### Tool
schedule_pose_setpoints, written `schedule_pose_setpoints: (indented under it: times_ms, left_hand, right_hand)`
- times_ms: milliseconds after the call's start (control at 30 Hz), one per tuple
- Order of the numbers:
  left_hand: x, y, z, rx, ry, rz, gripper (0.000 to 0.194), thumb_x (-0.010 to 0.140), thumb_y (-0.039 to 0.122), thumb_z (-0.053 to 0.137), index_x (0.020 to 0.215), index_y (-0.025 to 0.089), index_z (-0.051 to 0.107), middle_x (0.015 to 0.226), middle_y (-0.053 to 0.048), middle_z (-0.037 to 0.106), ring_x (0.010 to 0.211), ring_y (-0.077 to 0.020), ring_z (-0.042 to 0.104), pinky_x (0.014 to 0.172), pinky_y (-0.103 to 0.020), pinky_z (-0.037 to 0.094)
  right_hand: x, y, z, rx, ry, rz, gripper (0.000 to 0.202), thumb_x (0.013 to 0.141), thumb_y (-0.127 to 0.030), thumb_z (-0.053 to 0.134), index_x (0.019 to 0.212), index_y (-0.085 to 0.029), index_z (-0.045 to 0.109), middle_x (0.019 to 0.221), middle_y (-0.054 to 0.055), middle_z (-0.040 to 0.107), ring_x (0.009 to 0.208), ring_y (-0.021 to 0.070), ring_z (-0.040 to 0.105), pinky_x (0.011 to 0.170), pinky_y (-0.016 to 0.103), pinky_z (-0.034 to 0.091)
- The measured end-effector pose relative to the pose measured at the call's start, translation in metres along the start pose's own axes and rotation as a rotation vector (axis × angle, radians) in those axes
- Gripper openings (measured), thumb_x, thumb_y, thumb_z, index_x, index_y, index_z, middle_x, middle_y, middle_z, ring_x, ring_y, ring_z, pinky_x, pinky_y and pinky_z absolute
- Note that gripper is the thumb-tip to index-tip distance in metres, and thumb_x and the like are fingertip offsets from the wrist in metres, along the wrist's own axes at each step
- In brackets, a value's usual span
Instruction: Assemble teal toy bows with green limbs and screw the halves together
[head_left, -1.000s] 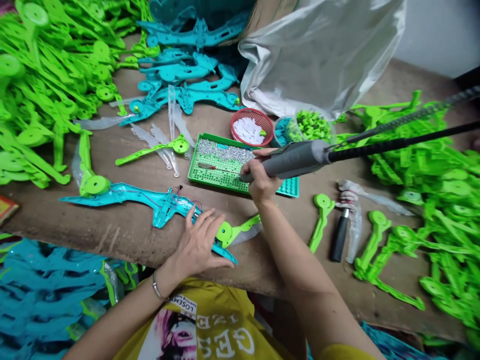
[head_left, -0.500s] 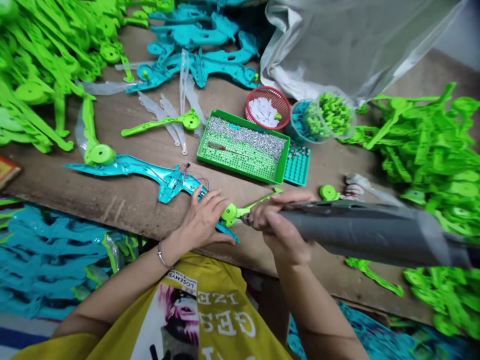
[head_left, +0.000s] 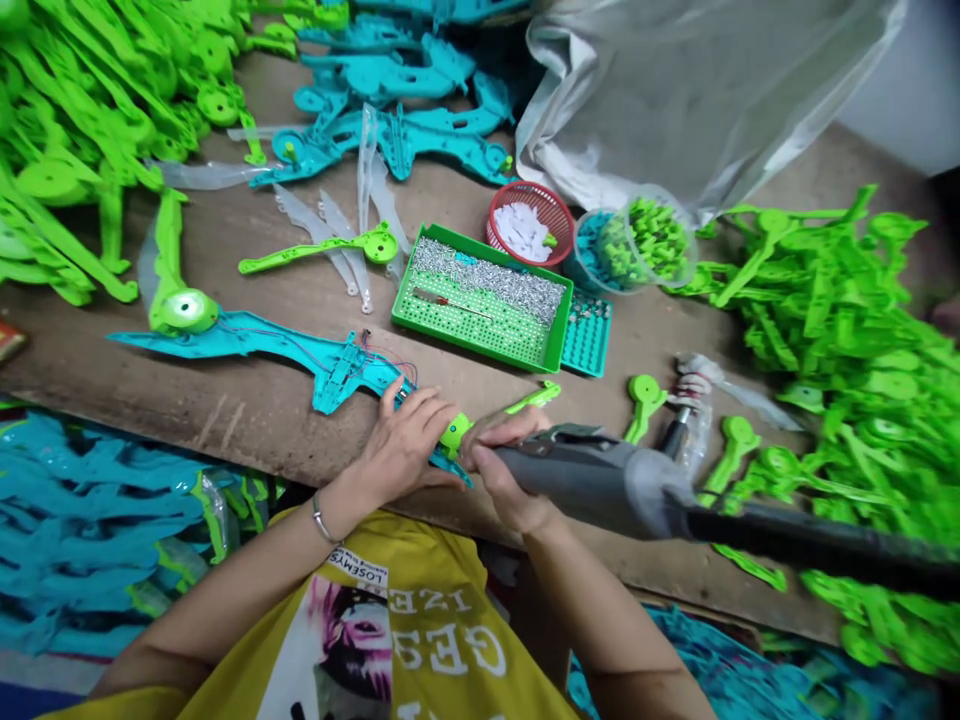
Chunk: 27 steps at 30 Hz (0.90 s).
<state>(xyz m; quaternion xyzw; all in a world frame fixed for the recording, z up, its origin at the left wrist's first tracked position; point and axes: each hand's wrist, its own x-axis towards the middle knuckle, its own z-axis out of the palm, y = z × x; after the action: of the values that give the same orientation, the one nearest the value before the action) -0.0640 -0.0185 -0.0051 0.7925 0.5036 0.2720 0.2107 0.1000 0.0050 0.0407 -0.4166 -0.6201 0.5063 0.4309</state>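
Head view, left hand [head_left: 405,438]: spread, presses blue frame [head_left: 294,354].
Right hand [head_left: 511,472]: wraps grey tool [head_left: 581,473].
Green joint [head_left: 454,431]: could shift if pressed off-centre.

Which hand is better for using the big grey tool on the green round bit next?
Probably the right hand: it grips the grey tool, close to the green round bit. The left hand rests on the blue piece, perhaps steadying it.
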Motion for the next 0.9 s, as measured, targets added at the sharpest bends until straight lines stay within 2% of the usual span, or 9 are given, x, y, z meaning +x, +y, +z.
schedule_pose_setpoints:
  times_ms: [100, 200, 233, 300, 400, 467, 533, 633, 900]
  left_hand:
    - [0.0, 0.0, 0.0, -0.005, 0.013, 0.0, 0.06, 0.083, 0.051, 0.07, 0.129, 0.017, 0.055, 0.125, -0.012, 0.067, 0.13, -0.0308, 0.052, 0.121, -0.056, 0.007]
    - [0.0, -0.001, 0.0, -0.014, 0.019, -0.006, 0.064, 0.081, 0.054, 0.071, 0.13, 0.016, 0.054, 0.124, -0.013, 0.067, 0.13, -0.0315, 0.052, 0.12, -0.057, 0.01]
    - [0.0, -0.001, -0.001, -0.019, 0.016, -0.007, 0.068, 0.079, 0.057, 0.072, 0.131, 0.017, 0.054, 0.124, -0.013, 0.067, 0.13, -0.0325, 0.051, 0.119, -0.058, 0.011]
    - [0.001, -0.002, -0.002, -0.027, 0.003, -0.011, 0.078, 0.073, 0.065, 0.073, 0.132, 0.017, 0.054, 0.124, -0.015, 0.066, 0.13, -0.0352, 0.051, 0.118, -0.061, 0.014]
    - [0.004, 0.002, -0.003, -0.032, 0.01, -0.028, 0.09, 0.066, 0.075, 0.072, 0.131, 0.015, 0.056, 0.125, -0.018, 0.066, 0.128, -0.0386, 0.051, 0.116, -0.063, 0.015]
    - [0.005, 0.006, -0.004, -0.033, 0.038, -0.053, 0.085, 0.07, 0.075, 0.068, 0.129, 0.015, 0.057, 0.124, -0.017, 0.067, 0.127, -0.0382, 0.052, 0.116, -0.062, 0.014]
    - [0.007, 0.011, -0.004, -0.026, 0.065, -0.089, 0.068, 0.08, 0.067, 0.064, 0.125, 0.016, 0.059, 0.121, -0.014, 0.069, 0.126, -0.0353, 0.054, 0.117, -0.06, 0.014]
    - [0.01, 0.015, -0.003, -0.016, 0.091, -0.142, 0.047, 0.088, 0.051, 0.062, 0.12, 0.017, 0.06, 0.117, -0.011, 0.07, 0.124, -0.0319, 0.056, 0.117, -0.057, 0.015]
    - [0.011, 0.016, -0.003, -0.009, 0.103, -0.134, 0.044, 0.085, 0.046, 0.065, 0.118, 0.017, 0.061, 0.118, -0.011, 0.071, 0.124, -0.0321, 0.057, 0.117, -0.057, 0.016]
  right_hand:
    - [0.005, -0.004, -0.002, -0.004, -0.086, -0.054, 0.015, 0.078, -0.031, 0.07, 0.081, -0.026, 0.057, 0.063, -0.004, 0.06, 0.055, 0.0149, 0.058, 0.055, 0.032, 0.051]
    - [0.018, -0.016, -0.012, 0.013, -0.231, -0.046, 0.017, 0.078, -0.034, 0.071, 0.086, -0.024, 0.06, 0.06, -0.004, 0.06, 0.049, 0.0139, 0.055, 0.05, 0.03, 0.048]
    - [0.025, -0.02, -0.016, 0.035, -0.24, -0.058, 0.02, 0.078, -0.036, 0.071, 0.089, -0.024, 0.06, 0.059, -0.004, 0.06, 0.048, 0.0138, 0.055, 0.049, 0.03, 0.047]
    - [0.044, -0.026, -0.022, 0.101, -0.144, -0.14, 0.023, 0.079, -0.037, 0.071, 0.094, -0.024, 0.059, 0.056, -0.005, 0.058, 0.045, 0.0137, 0.053, 0.049, 0.03, 0.047]
    - [0.082, -0.023, -0.025, 0.163, 0.18, -0.316, 0.022, 0.081, -0.039, 0.068, 0.093, -0.027, 0.054, 0.053, -0.008, 0.051, 0.043, 0.0132, 0.05, 0.051, 0.03, 0.046]
    - [0.107, -0.012, -0.023, 0.114, 0.349, -0.331, 0.023, 0.083, -0.047, 0.063, 0.089, -0.027, 0.052, 0.053, -0.008, 0.046, 0.044, 0.0132, 0.049, 0.052, 0.031, 0.046]
    - [0.125, 0.002, -0.019, 0.064, 0.451, -0.315, 0.027, 0.083, -0.052, 0.06, 0.09, -0.027, 0.051, 0.054, -0.008, 0.044, 0.044, 0.0134, 0.048, 0.052, 0.032, 0.047]
    - [0.14, 0.022, -0.015, 0.068, 0.491, -0.306, 0.029, 0.08, -0.05, 0.063, 0.093, -0.028, 0.048, 0.054, -0.009, 0.045, 0.044, 0.0138, 0.049, 0.051, 0.032, 0.046]
    - [0.147, 0.035, -0.014, 0.144, 0.451, -0.314, 0.024, 0.079, -0.038, 0.068, 0.091, -0.027, 0.05, 0.053, -0.01, 0.049, 0.043, 0.013, 0.05, 0.05, 0.03, 0.044]
